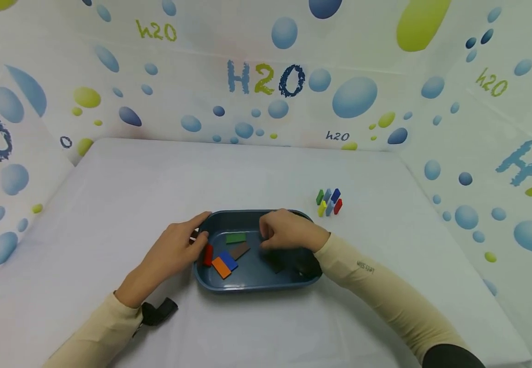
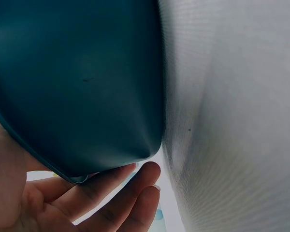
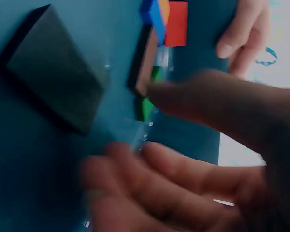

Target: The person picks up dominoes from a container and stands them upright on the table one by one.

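A dark blue oblong tray [image 1: 252, 281] stands on the white table. My left hand [image 1: 171, 248] grips its left end, thumb at the rim and fingers along the outer wall [image 2: 87, 96]. Over the right half of the tray is my right hand [image 1: 291, 230], its fingers bent and spread from the thumb, holding nothing. A dark block [image 3: 55, 72] lies on the tray floor close by. Farther left inside are a green block [image 1: 235, 238], a brown block [image 1: 240, 250], a blue block [image 1: 228, 260], an orange block [image 1: 222, 268] and a red block [image 1: 208, 254].
Behind the tray's right end, several small coloured blocks stand upright in two rows, among them a yellow block [image 1: 322, 208] and a red block [image 1: 338, 206]. A patterned sheet [image 1: 192, 76] hangs behind the table. A black camera mount [image 1: 160, 312] sits at the left wrist.
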A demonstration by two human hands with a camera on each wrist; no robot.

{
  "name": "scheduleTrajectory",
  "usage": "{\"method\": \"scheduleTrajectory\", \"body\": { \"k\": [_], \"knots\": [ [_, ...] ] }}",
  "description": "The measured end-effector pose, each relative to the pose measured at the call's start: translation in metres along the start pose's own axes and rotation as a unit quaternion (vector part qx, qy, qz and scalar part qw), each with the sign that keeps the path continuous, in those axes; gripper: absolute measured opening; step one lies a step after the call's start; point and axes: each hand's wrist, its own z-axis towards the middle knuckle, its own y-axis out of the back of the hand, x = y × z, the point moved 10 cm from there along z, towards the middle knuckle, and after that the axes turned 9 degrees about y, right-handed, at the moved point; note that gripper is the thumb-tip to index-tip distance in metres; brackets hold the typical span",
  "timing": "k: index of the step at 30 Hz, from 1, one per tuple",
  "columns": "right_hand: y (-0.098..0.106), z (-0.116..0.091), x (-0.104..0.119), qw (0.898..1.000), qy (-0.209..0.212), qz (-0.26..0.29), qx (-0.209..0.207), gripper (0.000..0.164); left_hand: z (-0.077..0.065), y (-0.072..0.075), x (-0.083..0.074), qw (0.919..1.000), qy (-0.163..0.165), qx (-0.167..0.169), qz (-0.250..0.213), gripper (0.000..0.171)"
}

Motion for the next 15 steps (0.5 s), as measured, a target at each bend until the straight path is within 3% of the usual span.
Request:
{"method": "scheduleTrajectory", "body": {
  "k": [7,15],
  "knots": [
    [-0.010,-0.004,-0.003,0.999,-0.019,-0.025,0.027,0.030,0.002,-0.002,-0.001,1.0000,0.004,0.000,-0.002,0.047],
    [-0.016,-0.002,-0.004,0.999,-0.027,-0.021,0.035,0.027,0.002,-0.002,0.000,0.9999,0.013,0.003,0.004,0.048]
  ]
}}
